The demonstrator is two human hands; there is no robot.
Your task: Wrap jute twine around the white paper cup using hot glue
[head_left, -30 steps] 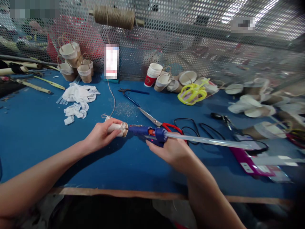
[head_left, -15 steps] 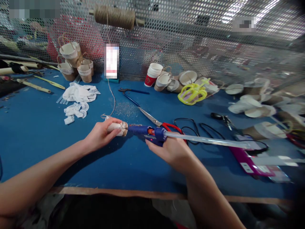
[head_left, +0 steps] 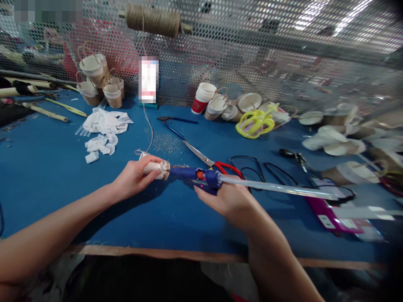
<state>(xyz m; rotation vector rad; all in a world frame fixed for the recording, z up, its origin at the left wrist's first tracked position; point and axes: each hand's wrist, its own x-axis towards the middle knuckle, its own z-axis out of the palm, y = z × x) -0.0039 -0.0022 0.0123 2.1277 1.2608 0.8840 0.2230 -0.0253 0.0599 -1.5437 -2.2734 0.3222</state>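
My left hand (head_left: 134, 177) is closed around a small paper cup (head_left: 155, 168) lying on its side, with twine wound at its base. My right hand (head_left: 231, 201) grips a blue glue gun (head_left: 195, 175). Its nozzle points left and touches the cup's base. A long clear glue stick (head_left: 277, 188) juts out of the gun's back toward the right. A strand of twine (head_left: 148, 126) runs from the cup up to a spool (head_left: 153, 19) on the mesh wall.
Red-handled scissors (head_left: 209, 161) lie just behind the gun on the blue table (head_left: 47, 176). Blue pliers (head_left: 174, 123), white lace scraps (head_left: 103, 130), stacked cups (head_left: 94, 79), a yellow plastic piece (head_left: 255, 122), black cords (head_left: 261, 170) and a purple case (head_left: 330, 214) surround the hands.
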